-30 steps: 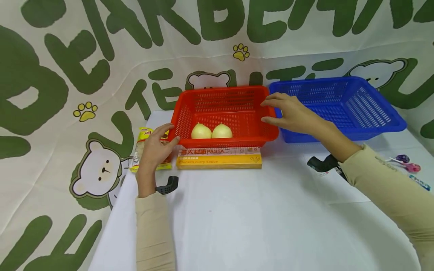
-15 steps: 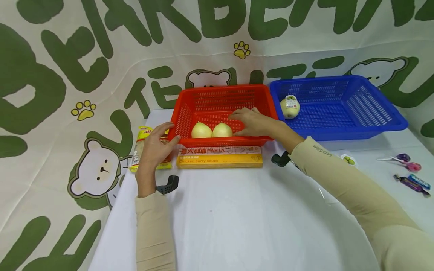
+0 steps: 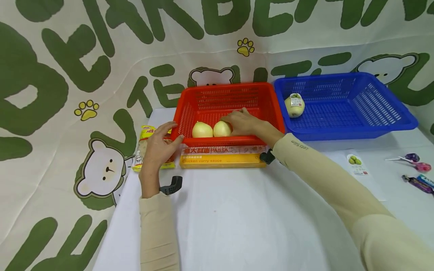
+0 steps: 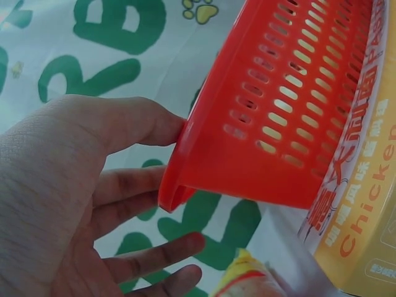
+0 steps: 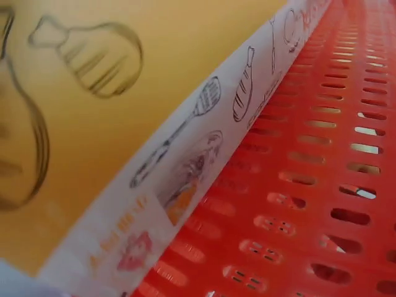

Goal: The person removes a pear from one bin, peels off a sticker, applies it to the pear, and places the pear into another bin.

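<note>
In the head view, two pale yellow pears sit side by side in a red plastic basket (image 3: 234, 140). My right hand (image 3: 245, 123) reaches over its front rim and holds the right-hand pear (image 3: 222, 129), fingers on its top and side. The left-hand pear (image 3: 202, 130) is free of the hand. My left hand (image 3: 158, 149) grips the basket's left front corner; up close in the left wrist view, thumb and forefinger meet the red rim (image 4: 179, 161) while the other fingers spread. Only the basket wall (image 5: 322, 161) and a box show in the right wrist view.
A yellow pasta box (image 3: 222, 161) lies along the red basket's front. Left of it is a yellow food packet (image 3: 144, 145). The blue basket (image 3: 342, 133) at right contains a labelled pear (image 3: 294, 107). A label card (image 3: 356, 164), lollipops (image 3: 420, 166) and wrapped sweets lie farther right.
My right hand has moved left from between the baskets onto the right-hand pear and now holds it. A labelled pear in the blue basket has come into view. The left hand stays at the rim.
</note>
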{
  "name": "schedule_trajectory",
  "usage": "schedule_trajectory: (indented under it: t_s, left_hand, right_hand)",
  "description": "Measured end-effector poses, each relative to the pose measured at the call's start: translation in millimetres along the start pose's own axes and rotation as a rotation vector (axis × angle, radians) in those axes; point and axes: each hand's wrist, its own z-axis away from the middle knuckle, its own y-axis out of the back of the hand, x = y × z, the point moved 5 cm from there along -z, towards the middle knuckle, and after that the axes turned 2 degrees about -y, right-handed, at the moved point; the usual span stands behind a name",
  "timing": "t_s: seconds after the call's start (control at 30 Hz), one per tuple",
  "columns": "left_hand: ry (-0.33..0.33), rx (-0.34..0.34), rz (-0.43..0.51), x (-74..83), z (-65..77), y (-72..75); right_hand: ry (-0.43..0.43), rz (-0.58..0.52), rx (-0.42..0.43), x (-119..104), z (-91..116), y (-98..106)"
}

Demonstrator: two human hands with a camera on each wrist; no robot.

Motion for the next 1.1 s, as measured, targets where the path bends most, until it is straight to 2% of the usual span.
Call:
schedule_trajectory:
  t_s: [0.1,0.23,0.4,0.57,0.73,0.87,1.1]
  left_hand:
    - [0.001,-0.004,-0.003,0.1,0.3,1.3]
    - [-0.007,-0.007,-0.006,2.8,0.8,-1.1]
    - [-0.018,-0.003,0.0,3.6,1.1,0.1]
    - [-0.013,-0.009,0.0,1.5,0.7,1.8]
    - [-0.001,-0.014,-0.008,-1.2,0.3,3.9]
    - [0.002,-0.018,0.0,-2.2,1.2,4.2]
    - [0.007,-0.024,-0.004,-1.1,0.5,2.8]
  right_hand:
    - [-0.011,0.055,0.084,2.4,2.4,7.4]
    - [-0.057,0.045,0.181,9.1,25.8,29.5]
    - [-0.037,0.001,0.294,7.3,71.0,56.7]
    - [0.039,0.0,0.402,-0.8,123.3,63.5]
    - [0.104,0.007,0.476,-13.0,170.1,53.8]
    - [0.14,-0.008,0.52,-20.0,200.6,35.7]
    - [0.147,0.025,0.488,-30.0,233.7,-10.7]
